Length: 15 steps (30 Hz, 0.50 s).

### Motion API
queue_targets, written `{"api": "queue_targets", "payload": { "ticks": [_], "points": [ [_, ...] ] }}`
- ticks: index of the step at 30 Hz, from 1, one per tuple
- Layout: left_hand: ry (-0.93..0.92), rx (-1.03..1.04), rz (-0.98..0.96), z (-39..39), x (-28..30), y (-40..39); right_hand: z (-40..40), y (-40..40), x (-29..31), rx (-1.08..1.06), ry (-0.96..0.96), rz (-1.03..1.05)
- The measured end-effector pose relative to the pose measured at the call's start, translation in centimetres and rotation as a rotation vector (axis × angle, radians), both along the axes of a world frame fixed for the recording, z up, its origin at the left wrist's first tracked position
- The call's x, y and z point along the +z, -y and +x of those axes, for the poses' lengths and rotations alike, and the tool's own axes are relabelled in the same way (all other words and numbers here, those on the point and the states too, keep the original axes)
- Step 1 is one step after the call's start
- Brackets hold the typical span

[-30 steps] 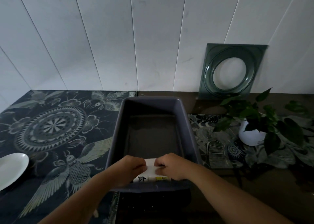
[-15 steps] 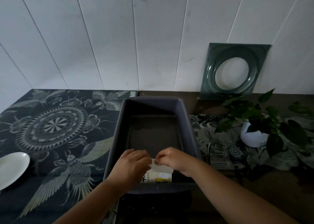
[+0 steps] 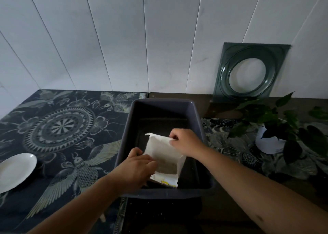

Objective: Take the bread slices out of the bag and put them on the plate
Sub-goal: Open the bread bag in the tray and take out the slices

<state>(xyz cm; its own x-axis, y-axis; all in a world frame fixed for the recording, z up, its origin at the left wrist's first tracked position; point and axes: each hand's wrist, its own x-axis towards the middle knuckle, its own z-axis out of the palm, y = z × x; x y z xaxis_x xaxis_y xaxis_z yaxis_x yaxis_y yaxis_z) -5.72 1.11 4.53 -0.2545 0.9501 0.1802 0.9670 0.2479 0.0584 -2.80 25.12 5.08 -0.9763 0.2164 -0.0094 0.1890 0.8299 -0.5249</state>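
Observation:
A white bread bag (image 3: 164,156) with a clear window and a yellow label lies in the near end of a dark grey tub (image 3: 198,123). My right hand (image 3: 184,141) pinches the bag's far top edge, which is unfolded and stretched away from me. My left hand (image 3: 136,166) presses on the bag's near left side and grips it there. Something brownish shows dimly through the window; I cannot make out separate slices. The white plate (image 3: 15,171) sits at the far left edge of the view, with nothing on it.
A patterned dark cloth (image 3: 58,130) covers the counter left of the tub. A potted plant (image 3: 273,136) in a white pot stands to the right. A green glass square dish (image 3: 248,70) leans on the white panelled wall behind.
The bag's folded top has been opened out: my right hand pulled its edge up and away from me, while my left hand slid down onto the bag's near side.

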Motion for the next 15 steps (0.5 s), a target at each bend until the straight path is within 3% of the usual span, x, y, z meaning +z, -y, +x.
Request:
{"api": "queue_targets", "payload": {
  "ticks": [5, 9, 12, 15],
  "points": [
    [-0.023, -0.065, -0.095, 1.7, 1.2, 0.3, -1.2, -1.3, 0.5, 0.063, -0.222, 0.296],
    [-0.005, -0.008, -0.205, 2.3, 1.0, -0.8, -2.3, -0.5, 0.7, 0.169, -0.232, 0.484],
    [-0.036, 0.052, -0.087, 2.1, 1.0, -1.4, -2.0, 0.6, 0.9, 0.233, -0.303, 0.501],
    [-0.111, 0.061, -0.196, 0.9, 1.9, -2.0, -0.5, 1.5, 1.3, 0.563, -0.405, 0.584]
  ]
}}
